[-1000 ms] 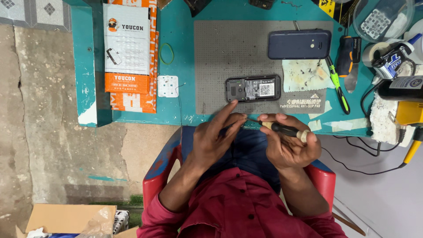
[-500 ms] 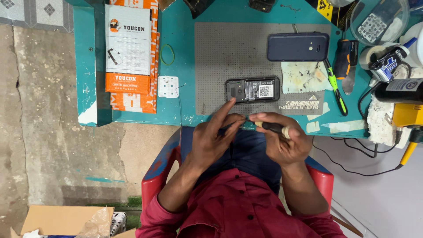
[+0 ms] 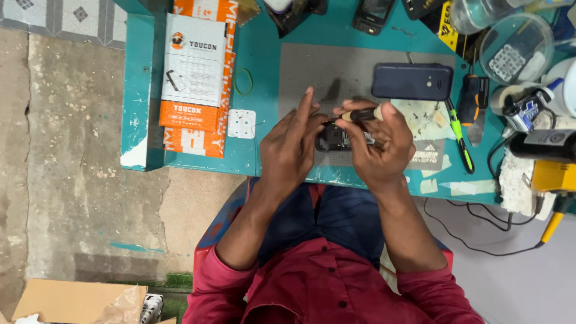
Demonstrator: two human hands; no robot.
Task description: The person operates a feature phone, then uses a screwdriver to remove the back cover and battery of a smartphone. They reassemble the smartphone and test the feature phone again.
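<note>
- Right now both hands meet over the grey work mat point(image 3: 312, 78), near the front edge of the teal tabletop point(image 3: 264, 144).
- Beneath them lies a small opened phone point(image 3: 333, 138), flat on the mat and mostly hidden by fingers; only a dark strip of its body shows.
- At its left end, the left hand point(image 3: 294, 150) is half closed, fingertips pressing the phone down, with the index finger raised and pointing toward the back edge.
- Closed around a slim screwdriver point(image 3: 357, 115), the right hand point(image 3: 378, 150) holds the pale-capped handle between thumb and forefinger; the tip points left, onto the phone.
- As a judgement: the phone looks light and rigid, but with its cover off the inner board is fragile, so it is best held by its side edges, not pressed in the middle.
- Likewise, the screwdriver seems light and stiff; its thin shaft could slip, so a grip close to the tip suits it.
- Beyond the hands, a dark blue back cover point(image 3: 412, 81) rests on the mat toward the back edge.
- A green-handled tool point(image 3: 459, 135) lies near the right edge of the mat.
- An orange and white box point(image 3: 195, 78) sits at the tabletop's left edge.
</note>
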